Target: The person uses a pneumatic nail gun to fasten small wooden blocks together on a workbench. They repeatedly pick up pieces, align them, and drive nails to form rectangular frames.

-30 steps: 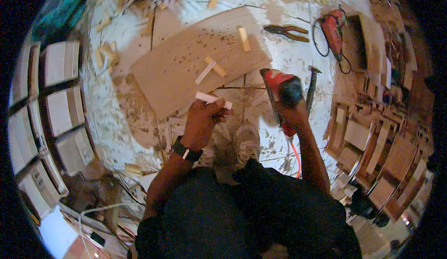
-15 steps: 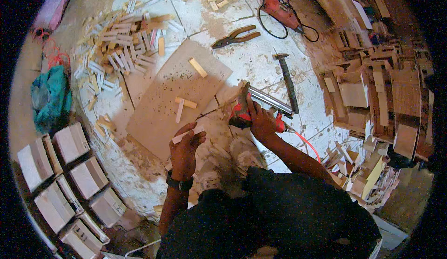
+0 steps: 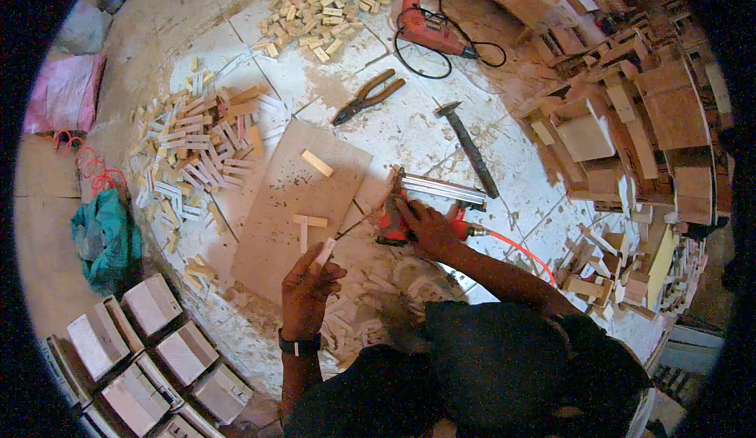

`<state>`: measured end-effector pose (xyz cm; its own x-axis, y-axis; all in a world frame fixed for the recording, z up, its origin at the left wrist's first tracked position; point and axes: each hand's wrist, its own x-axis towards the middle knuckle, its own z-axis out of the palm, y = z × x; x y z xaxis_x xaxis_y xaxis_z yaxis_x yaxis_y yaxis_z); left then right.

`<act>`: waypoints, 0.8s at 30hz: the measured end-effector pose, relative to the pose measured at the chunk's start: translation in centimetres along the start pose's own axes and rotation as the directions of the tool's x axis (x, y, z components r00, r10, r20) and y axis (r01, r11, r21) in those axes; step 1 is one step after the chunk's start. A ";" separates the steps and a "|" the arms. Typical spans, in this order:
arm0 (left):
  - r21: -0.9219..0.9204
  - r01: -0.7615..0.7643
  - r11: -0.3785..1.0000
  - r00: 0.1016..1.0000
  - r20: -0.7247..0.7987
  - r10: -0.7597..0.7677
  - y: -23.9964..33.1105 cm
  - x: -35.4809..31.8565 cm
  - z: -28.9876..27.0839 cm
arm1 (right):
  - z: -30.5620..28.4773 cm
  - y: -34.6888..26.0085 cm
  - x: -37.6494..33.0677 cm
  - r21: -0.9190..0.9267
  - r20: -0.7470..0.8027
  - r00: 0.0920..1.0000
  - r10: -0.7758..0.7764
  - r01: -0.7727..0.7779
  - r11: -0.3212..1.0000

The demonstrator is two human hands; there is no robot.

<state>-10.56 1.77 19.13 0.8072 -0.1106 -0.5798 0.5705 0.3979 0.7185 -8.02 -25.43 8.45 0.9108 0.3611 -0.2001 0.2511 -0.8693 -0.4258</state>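
My left hand [image 3: 309,287] pinches a small pale wooden strip [image 3: 324,254] between thumb and fingers, over the near edge of a brown board [image 3: 272,194]. Just beyond it on the board, another wooden strip [image 3: 304,236] meets a yellowish wood block [image 3: 311,220] in a T shape. A second block [image 3: 317,163] lies alone farther up the board, among dark specks. To the right, my right hand [image 3: 429,229] is wrapped over a red and black air nailer [image 3: 392,224] with a silver magazine [image 3: 442,188]. Its handle is partly hidden under my fingers.
Pliers [image 3: 367,98], a hammer [image 3: 469,150] and a red corded drill [image 3: 431,28] lie on the tiles ahead. Piles of wood strips [image 3: 201,142] and blocks [image 3: 323,12] sit beyond. An orange hose [image 3: 520,247] trails right. Wooden pieces [image 3: 185,353] are stacked at lower left.
The whole view has shifted. The strip in my left hand has turned from lying crosswise to pointing more away from me. My right hand still holds the nailer, its magazine now lying more crosswise.
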 end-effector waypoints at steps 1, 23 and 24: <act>0.145 -0.010 0.989 1.000 0.011 0.008 0.5 0.0 0.3 | -0.3 -0.1 -0.1 -0.016 0.016 1.000 0.000 0.001 1.000; 0.546 -0.250 0.799 0.962 0.046 0.269 0.6 5.0 3.5 | -11.9 10.2 6.2 0.397 -0.096 0.935 0.340 -0.277 0.875; 0.522 -0.256 0.813 0.960 0.041 0.276 0.4 5.1 3.4 | -12.1 7.5 4.9 0.475 -0.109 0.981 0.160 -0.090 0.875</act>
<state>-5.64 -1.71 17.77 0.9390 -0.0334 -0.3424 0.3361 -0.1237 0.9337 2.33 -34.27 14.91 0.9695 0.1782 -0.1682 -0.0178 -0.6333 -0.7737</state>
